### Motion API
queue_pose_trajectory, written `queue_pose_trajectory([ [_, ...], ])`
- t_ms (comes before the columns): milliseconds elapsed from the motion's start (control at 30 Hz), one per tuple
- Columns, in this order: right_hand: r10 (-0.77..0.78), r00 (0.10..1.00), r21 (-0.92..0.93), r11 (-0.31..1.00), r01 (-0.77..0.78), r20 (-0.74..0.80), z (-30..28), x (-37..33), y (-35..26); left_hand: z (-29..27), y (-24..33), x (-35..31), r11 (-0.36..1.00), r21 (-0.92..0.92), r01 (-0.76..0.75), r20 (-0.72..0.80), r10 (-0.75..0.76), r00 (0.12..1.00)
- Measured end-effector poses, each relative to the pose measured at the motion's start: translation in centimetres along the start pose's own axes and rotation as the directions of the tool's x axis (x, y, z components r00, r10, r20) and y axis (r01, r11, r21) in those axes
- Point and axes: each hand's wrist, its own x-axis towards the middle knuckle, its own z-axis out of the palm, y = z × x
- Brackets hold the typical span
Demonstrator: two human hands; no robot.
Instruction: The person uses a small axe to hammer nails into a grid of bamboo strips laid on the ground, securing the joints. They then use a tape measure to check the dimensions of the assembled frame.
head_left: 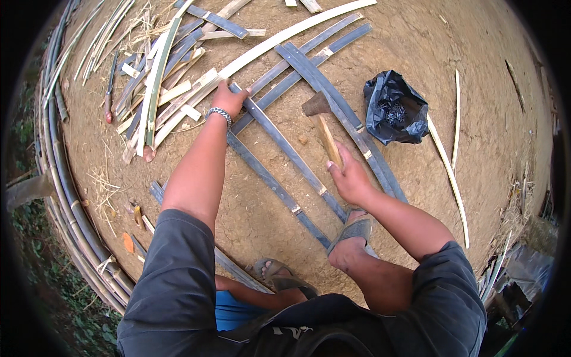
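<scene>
My left hand [229, 98], with a bracelet at its wrist, is closed on the upper end of a dark bamboo slat [285, 149], where it meets crossing slats [297, 74]. My right hand [352, 177] grips the wooden handle of a hatchet [324, 134]; its dark metal head is raised over the frame near the right-hand slat [333, 98]. Another slat [267, 177] runs roughly alongside the held one. My sandalled right foot [352, 235] is at the lower ends of these slats.
Right of the frame stands an open black plastic bag [380, 89] with many small dark nails inside. Split bamboo pieces [157, 89] are heaped at the upper left, beside a knife [110, 89]. Long bamboo poles [65, 172] border the left. Pale strips [446, 160] lie at right.
</scene>
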Motion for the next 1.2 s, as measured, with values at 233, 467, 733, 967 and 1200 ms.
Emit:
queue_pose_trajectory([
  [233,-0.008,0.998,0.037,0.999,0.006,0.062,1.1,-1.2,0.4,-0.7,-0.3,0.4,0.997,-0.063,-0.042,0.073,0.046,0.996],
  [467,0.038,0.996,-0.153,0.988,-0.025,0.087,1.1,0.6,0.1,-1.6,-4.2,2.6,0.914,-0.404,-0.027,0.376,0.192,0.906],
  [733,-0.119,0.993,-0.527,0.844,0.095,-0.012,0.9,1.3,3.9,-1.9,-0.6,-0.9,0.983,0.102,-0.155,0.236,0.127,0.963],
  [967,-0.186,0.97,-0.67,0.741,0.036,-0.155,3.1,1.1,3.1,-2.2,0.4,-1.8,0.988,0.038,-0.148,0.166,0.14,0.976],
  [1200,-0.303,0.937,-0.492,0.85,0.185,-0.172,6.6,6.0,-2.1,-2.1,-0.5,-1.6,0.986,0.0,-0.169,0.131,0.167,0.977],
])
